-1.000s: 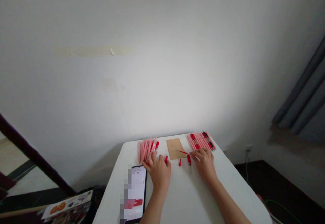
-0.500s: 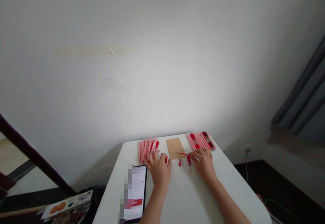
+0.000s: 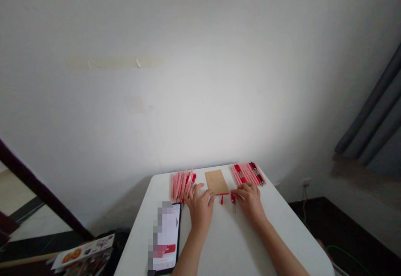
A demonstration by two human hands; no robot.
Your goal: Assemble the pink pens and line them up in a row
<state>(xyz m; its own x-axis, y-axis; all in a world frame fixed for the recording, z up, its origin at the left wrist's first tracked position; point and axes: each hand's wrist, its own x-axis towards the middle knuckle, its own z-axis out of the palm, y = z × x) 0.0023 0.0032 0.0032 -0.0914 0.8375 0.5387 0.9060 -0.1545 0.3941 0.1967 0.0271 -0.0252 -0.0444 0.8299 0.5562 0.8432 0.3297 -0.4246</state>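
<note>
My left hand (image 3: 199, 206) lies on the white table (image 3: 232, 242) with its fingers spread, fingertips by a pile of pink pen barrels (image 3: 181, 183) and thumb side close to the left end of a thin red refill (image 3: 223, 193). My right hand (image 3: 249, 201) pinches the refill's right end and holds it level just in front of a brown card (image 3: 216, 181). A small red cap (image 3: 222, 200) and a red pen part (image 3: 232, 198) lie between my hands. A second row of pink and red pens (image 3: 248, 173) lies beyond my right hand.
A phone (image 3: 166, 237) with a lit screen lies at the table's left edge beside my left forearm. The table stands against a white wall. A printed box (image 3: 82, 251) sits on the floor at the left, and a grey curtain (image 3: 372, 117) hangs at the right.
The refill has swung from a slant over the card to level in front of it. My left hand has slid right, away from the barrel pile and toward the refill.
</note>
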